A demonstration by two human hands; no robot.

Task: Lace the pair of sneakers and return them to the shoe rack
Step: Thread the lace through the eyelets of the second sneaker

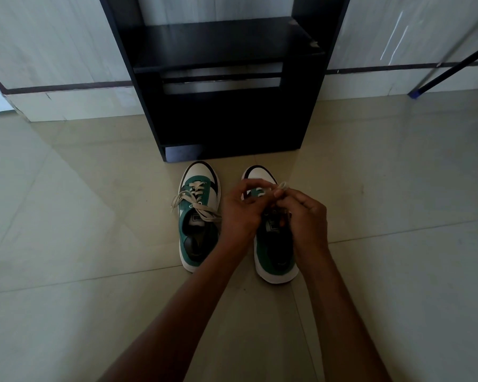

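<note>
Two green and white sneakers stand side by side on the tiled floor, toes toward the black shoe rack (226, 111). The left sneaker (198, 238) is laced, its white lace tied in a loose bow with ends spread over the tongue. Over the right sneaker (273, 260) both hands meet above its eyelets. My left hand (239, 213) pinches part of the white lace (282, 186). My right hand (304, 216) holds a loop of the same lace between thumb and fingers. The hands hide most of that shoe's lacing.
The rack has a dark upper shelf (218, 42) and a dark lower compartment, both without shoes. A tiled wall with a dark stripe runs behind it. A thin black pole (453, 67) with a blue foot leans at the far right.
</note>
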